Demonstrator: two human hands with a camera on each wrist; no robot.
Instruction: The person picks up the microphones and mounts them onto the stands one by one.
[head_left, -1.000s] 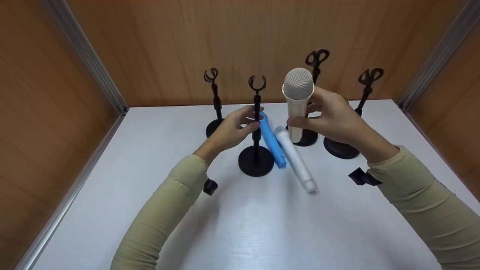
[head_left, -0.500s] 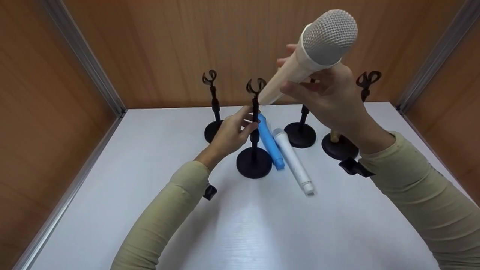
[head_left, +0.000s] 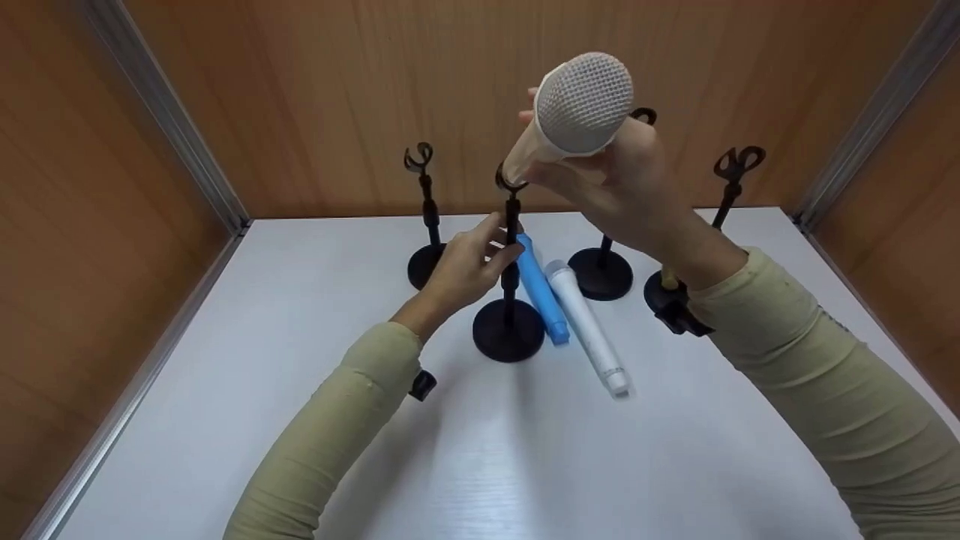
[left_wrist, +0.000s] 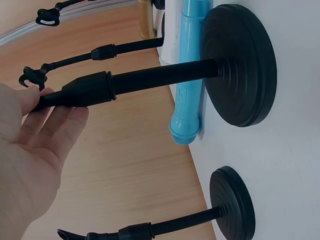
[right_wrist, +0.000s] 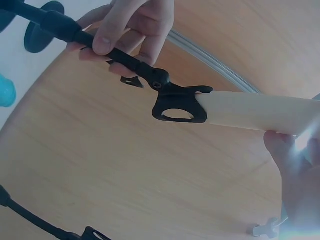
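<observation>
My left hand [head_left: 466, 264] pinches the upper pole of the front black microphone stand [head_left: 509, 331], whose round base is on the white table. My right hand [head_left: 634, 191] grips a cream-white microphone [head_left: 586, 101] by its body, mesh head up and tilted toward the camera. In the right wrist view, the tail of that microphone sits at the mouth of the stand's clip [right_wrist: 180, 107], between its prongs. On the table right of this stand lie a blue microphone [head_left: 541, 289] and a white microphone [head_left: 589, 328], side by side.
Another black stand [head_left: 425, 262] is at the back left. Two more, a middle-right stand [head_left: 601, 271] and a far-right stand [head_left: 739, 165], are partly hidden by my right arm. Wooden panels [head_left: 337, 105] enclose the table at the back and sides.
My right hand lifted the cream-white microphone, tilted it, then moved it left and down until its tail met the front stand's clip. My left hand has stayed on the pole.
</observation>
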